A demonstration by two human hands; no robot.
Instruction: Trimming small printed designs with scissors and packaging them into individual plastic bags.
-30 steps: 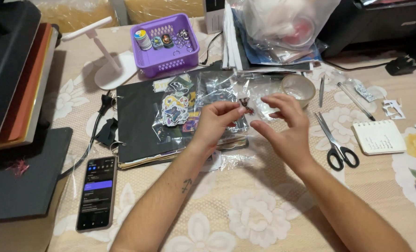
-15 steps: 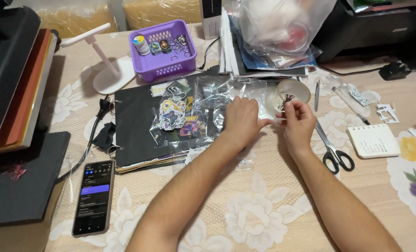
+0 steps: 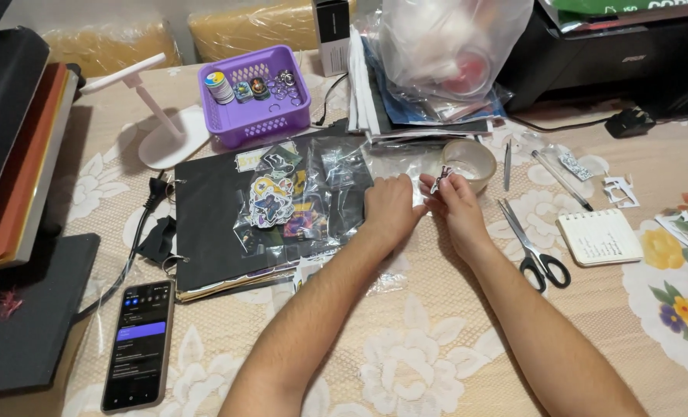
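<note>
The right hand (image 3: pixel 456 205) pinches a small dark cut-out sticker (image 3: pixel 443 177) between thumb and fingertips, lifted just off the tablecloth beside the roll of clear tape (image 3: pixel 471 161); the left hand (image 3: pixel 390 207) is closed lightly on the edge of a clear plastic sleeve (image 3: pixel 390 166) that lies on the black binder (image 3: pixel 212 224). It looks like the sorting step, a sticker about to go into or just out of a sleeve; that would call for a steady pinch and the sleeve's mouth held open.

The purple basket (image 3: pixel 255 123) holds small round badges and metal rings; the clear bags on the binder hold colourful stickers (image 3: pixel 270 202); the big plastic bag (image 3: pixel 452 42) behind holds something pale and red, too blurred to tell. Scissors (image 3: pixel 535 249) lie just right of the wrist.
</note>
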